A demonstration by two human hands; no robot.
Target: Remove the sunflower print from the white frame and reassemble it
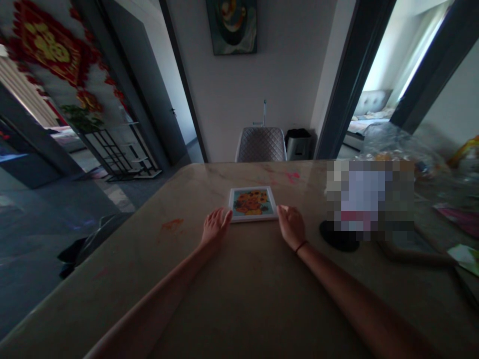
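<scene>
A white-edged picture frame [251, 218] with a sunflower picture [254, 201] lies flat on the table [239, 289], in the middle of the head view. My left hand [216, 224] rests at its near left corner, fingers stretched out on the tabletop and thumb against the frame's edge. On the opposite side, my right hand [292, 227] has its fingers curled together at the near right corner, gripping that edge. Its fingertips are partly hidden. A thin dark band [301, 246] circles my right wrist.
Right of my right hand are a round black base [340, 236] and a pixelated patch. Clear plastic wrapping [407, 144] and a dark tray-like object [419, 249] lie farther right. A quilted chair [261, 144] stands beyond the far edge, with a bin [298, 145] beside it.
</scene>
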